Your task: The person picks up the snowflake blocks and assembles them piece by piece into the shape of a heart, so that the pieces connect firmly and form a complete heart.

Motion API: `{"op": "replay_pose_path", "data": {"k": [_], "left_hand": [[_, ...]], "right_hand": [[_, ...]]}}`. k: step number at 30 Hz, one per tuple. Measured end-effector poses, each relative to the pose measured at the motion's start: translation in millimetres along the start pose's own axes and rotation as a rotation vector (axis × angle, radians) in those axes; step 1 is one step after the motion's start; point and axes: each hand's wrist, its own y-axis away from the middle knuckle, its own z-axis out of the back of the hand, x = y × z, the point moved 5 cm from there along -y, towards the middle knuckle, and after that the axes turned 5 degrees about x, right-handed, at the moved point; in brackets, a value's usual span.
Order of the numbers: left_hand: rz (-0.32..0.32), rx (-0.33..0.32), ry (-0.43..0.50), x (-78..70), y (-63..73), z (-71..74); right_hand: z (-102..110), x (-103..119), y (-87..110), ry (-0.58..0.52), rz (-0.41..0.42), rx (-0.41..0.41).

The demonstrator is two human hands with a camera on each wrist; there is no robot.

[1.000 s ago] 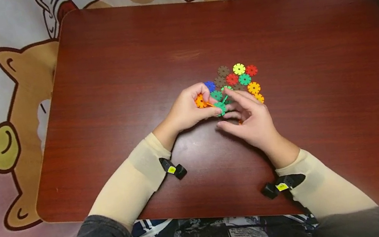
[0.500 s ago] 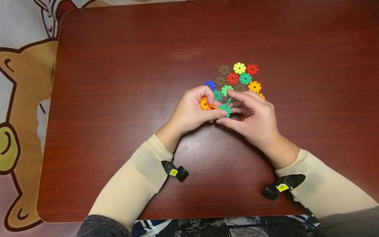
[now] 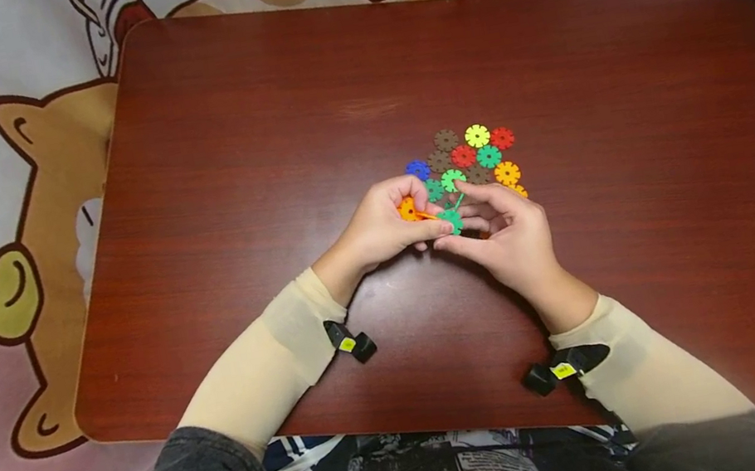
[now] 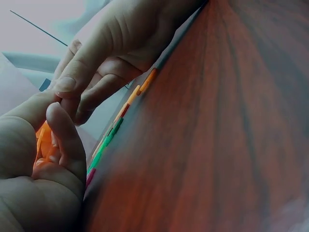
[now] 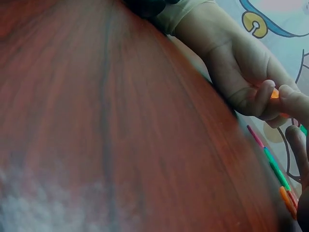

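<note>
In the head view my left hand [image 3: 383, 222] pinches a joined piece of notched interlocking discs between thumb and fingers. An orange disc [image 3: 407, 209] lies at its finger side, and a green disc [image 3: 451, 221] sticks out past the thumb tip. A second green disc [image 3: 460, 201], seen nearly edge-on, slants up from that one. My right hand [image 3: 508, 225] holds the green end, index fingertip at the slanted disc and thumb just below the other. In the left wrist view the two thumbs nearly meet, hiding the green discs; some orange [image 4: 45, 140] shows inside the left fingers.
Just beyond the hands, several loose discs lie flat on the brown table [image 3: 251, 123], including a blue disc [image 3: 417, 170], a yellow disc [image 3: 477, 135], a red disc [image 3: 502, 138] and an orange disc [image 3: 507, 173]. A cartoon-printed cloth [image 3: 63, 173] lies past the table's left and far edges.
My left hand and the joined discs have shifted slightly right and toward me. The right thumb has come closer to the green disc.
</note>
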Motion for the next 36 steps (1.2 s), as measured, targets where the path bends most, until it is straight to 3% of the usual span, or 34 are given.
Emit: {"op": "replay_pose_path", "data": {"k": [9, 15, 20, 24, 31, 36], "left_hand": [[0.017, 0.025, 0.024, 1.9, -0.2, -1.4], [0.028, 0.028, 0.053, 2.2, -0.1, -1.7], [-0.029, 0.024, 0.024, 1.3, -0.1, -1.2], [-0.064, 0.031, -0.027, -0.5, -0.6, -0.9], [0.061, 0.071, 0.015, 0.2, -1.1, -0.8], [0.116, 0.125, 0.009, 0.1, -1.6, -2.7]], "right_hand": [[2.0, 2.4, -0.5, 0.017, 0.043, -0.012], [2.2, 6.7, -0.8, 0.134, 0.082, -0.014], [1.9, 6.4, -1.4, 0.160, 0.093, -0.023], [3.8, 7.0, -1.8, 0.281, 0.146, -0.005], [3.3, 10.8, -3.1, 0.381, 0.275, 0.079], [3.2, 10.1, -4.8, 0.445, 0.293, 0.146]]}}
